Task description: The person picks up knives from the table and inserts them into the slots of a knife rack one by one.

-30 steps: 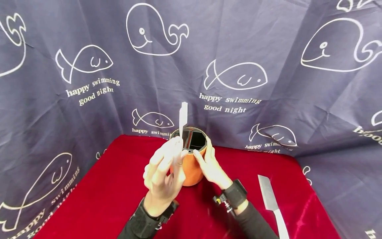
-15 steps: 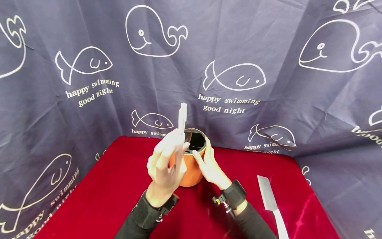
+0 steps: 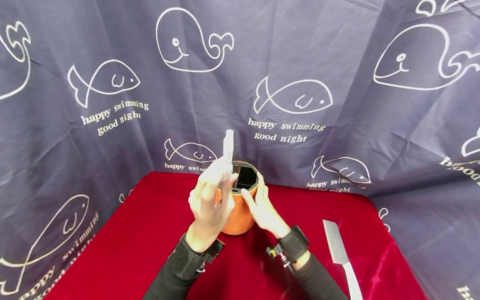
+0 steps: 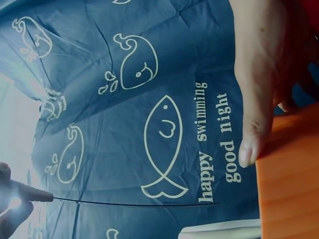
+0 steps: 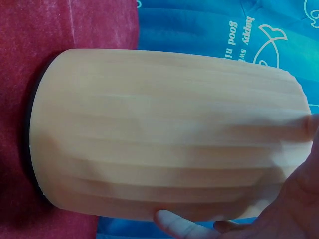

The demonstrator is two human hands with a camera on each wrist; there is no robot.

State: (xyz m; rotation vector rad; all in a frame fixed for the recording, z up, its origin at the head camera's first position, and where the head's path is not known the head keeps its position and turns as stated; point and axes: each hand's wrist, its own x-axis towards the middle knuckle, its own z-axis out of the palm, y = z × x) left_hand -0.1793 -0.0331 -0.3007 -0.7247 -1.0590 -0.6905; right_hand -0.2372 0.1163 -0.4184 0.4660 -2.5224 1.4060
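Observation:
The orange knife holder, ribbed and round with dark slots inside, stands upright near the back of the red cloth. My right hand holds its right side, thumb at the front rim; in the right wrist view the right hand lies along its wall. Raised over the holder's left edge, my left hand pinches a slim knife; its blade shows edge-on as a thin dark line in the left wrist view. A white handle rises by the rim. My left palm hides part of the opening.
A cleaver with a white handle lies on the red cloth at the right. Close behind and at both sides hangs a grey-blue curtain printed with white whales and fish.
My left hand has shifted slightly right and turned a little, covering more of the holder's left side. My right hand keeps its hold, and the cleaver has stayed put.

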